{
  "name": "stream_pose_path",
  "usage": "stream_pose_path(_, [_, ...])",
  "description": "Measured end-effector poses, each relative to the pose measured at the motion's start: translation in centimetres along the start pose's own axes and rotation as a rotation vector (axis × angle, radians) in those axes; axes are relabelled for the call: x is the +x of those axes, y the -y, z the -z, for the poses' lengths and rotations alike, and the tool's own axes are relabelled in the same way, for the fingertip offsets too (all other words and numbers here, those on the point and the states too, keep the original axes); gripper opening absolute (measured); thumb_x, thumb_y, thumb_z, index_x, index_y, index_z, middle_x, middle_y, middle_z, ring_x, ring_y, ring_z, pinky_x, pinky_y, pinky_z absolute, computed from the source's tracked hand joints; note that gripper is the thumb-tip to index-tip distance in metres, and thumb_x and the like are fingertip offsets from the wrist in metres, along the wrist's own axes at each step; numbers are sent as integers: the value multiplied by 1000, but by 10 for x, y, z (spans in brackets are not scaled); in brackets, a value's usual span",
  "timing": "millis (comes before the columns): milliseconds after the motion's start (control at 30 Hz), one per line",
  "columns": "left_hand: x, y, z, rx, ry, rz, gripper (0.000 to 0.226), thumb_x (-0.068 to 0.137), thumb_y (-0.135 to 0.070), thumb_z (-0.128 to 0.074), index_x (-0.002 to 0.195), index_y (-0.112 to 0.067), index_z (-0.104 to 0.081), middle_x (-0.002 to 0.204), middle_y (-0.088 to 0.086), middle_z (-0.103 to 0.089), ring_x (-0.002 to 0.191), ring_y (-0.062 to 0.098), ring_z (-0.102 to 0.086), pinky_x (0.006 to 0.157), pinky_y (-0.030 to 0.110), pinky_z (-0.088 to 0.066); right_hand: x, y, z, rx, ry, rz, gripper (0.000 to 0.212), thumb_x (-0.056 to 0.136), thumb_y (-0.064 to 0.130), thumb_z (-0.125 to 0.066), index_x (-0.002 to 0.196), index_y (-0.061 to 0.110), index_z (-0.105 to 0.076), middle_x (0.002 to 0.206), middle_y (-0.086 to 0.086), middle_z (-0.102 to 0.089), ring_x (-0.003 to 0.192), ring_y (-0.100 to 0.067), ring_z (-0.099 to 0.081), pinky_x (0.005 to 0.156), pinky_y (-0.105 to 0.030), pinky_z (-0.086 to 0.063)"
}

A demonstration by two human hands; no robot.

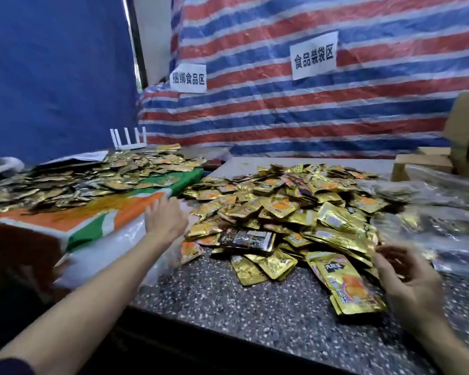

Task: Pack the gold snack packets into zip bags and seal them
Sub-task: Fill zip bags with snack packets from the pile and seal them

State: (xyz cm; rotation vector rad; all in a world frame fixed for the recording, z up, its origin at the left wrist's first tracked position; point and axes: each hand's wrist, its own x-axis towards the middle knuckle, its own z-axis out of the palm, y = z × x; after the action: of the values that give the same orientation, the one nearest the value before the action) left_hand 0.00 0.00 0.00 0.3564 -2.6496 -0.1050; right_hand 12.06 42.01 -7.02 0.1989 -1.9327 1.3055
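Note:
A big heap of gold snack packets (295,209) covers the speckled stone counter (228,301). One dark packet (245,240) lies among them near the heap's front. My left hand (164,219) reaches forward at the heap's left edge, fingers spread and blurred, holding nothing that I can see. My right hand (409,280) hovers at the heap's front right with fingers loosely curled and empty, just right of a large gold packet (347,285). Clear plastic zip bags (433,209) lie crumpled at the right. Thin clear plastic (163,255) lies under my left forearm.
A second pile of gold packets (73,180) lies on an orange, green and white sack (92,215) at the left. Cardboard boxes (423,163) stand at the back right. A white router (127,139) sits by the striped tarp wall (309,104), which carries paper signs.

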Motion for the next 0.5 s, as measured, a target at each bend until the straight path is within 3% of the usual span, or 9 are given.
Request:
stream_pose_path(100, [10, 34, -4, 157, 185, 226, 45, 97, -28, -43, 137, -6, -48, 141, 16, -51, 130, 33, -47, 104, 41, -37, 0, 2, 3, 38, 26, -12, 38, 89, 4, -66, 89, 42, -63, 90, 13, -69, 74, -5, -66, 58, -10, -50])
stream_pose_path(167, [13, 47, -11, 173, 237, 203, 33, 99, -21, -42, 127, -14, -58, 131, 6, -61, 121, 25, -55, 90, 34, -44, 1, 3, 0, 69, 52, -33, 37, 88, 1, -66, 89, 38, -64, 90, 11, -69, 75, -7, -66, 60, -11, -51])
stream_pose_path(233, [13, 44, -12, 167, 193, 222, 32, 98, -18, -49, 128, -18, -60, 123, 3, -64, 115, 23, -60, 75, 31, -40, 1, 2, -2, 51, 53, -16, 35, 88, -2, -66, 88, 33, -64, 89, 13, -69, 77, -5, -66, 64, -10, -52])
stream_pose_path(300, [16, 45, -6, 69, 147, 317, 39, 91, -21, -65, 130, -21, -60, 121, 8, -65, 113, 29, -62, 81, 36, -48, -1, 3, -3, 58, 58, -10, 34, 87, -4, -66, 90, 30, -63, 90, 14, -69, 78, -2, -66, 65, -8, -51])
stream_pose_path(367, [23, 49, 4, -126, 148, 406, 51, 79, -28, -82, 123, -12, -60, 120, 13, -65, 113, 34, -60, 90, 42, -48, -1, 6, -4, 41, 40, -15, 33, 88, -4, -66, 91, 29, -63, 91, 14, -69, 78, 0, -66, 65, -7, -50])
stream_pose_path(433, [27, 53, 18, -270, 129, 460, 44, 80, -25, -82, 110, -5, -56, 119, 17, -63, 113, 37, -58, 90, 42, -42, -1, 6, -4, 46, 32, -37, 31, 88, -4, -65, 91, 28, -63, 92, 13, -69, 78, 0, -66, 65, -7, -50])
stream_pose_path(500, [28, 50, 38, -317, 2, 441, 25, 88, -21, -71, 100, -4, -58, 112, 19, -65, 105, 38, -60, 86, 42, -40, -2, 4, -4, 63, 19, -69, 33, 89, -2, -65, 90, 30, -63, 90, 13, -69, 77, -2, -65, 64, -9, -51])
